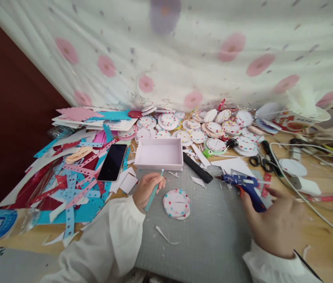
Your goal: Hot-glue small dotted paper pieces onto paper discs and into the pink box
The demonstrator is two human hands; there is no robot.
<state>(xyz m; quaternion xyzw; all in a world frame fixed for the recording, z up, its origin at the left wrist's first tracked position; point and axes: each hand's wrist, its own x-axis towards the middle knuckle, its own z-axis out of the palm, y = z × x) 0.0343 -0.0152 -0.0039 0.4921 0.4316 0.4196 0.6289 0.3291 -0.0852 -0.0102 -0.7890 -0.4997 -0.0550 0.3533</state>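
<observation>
A narrow teal paper strip [151, 198] is pinched between the thumb and fingers of my left hand [149, 188], upright above the mat. To the right lies a blue hot glue gun [243, 184], nozzle pointing left. My right hand [275, 220] is spread beside its handle, thumb and fingers apart on either side; whether the thumb touches it I cannot tell. Between the hands, a round white paper disc with red and blue dots [177, 204] rests flat on the grey cutting mat [207, 239]. Near it is a curled white paper scrap [166, 236].
Behind the mat stands an open white box [159, 153], with a black box cutter [197, 168] beside it. Many dotted discs [213, 127] pile up at the back. At left are a phone [112, 162] and coloured strips [72, 188]; at right, scissors [260, 162] and a white cable [310, 204].
</observation>
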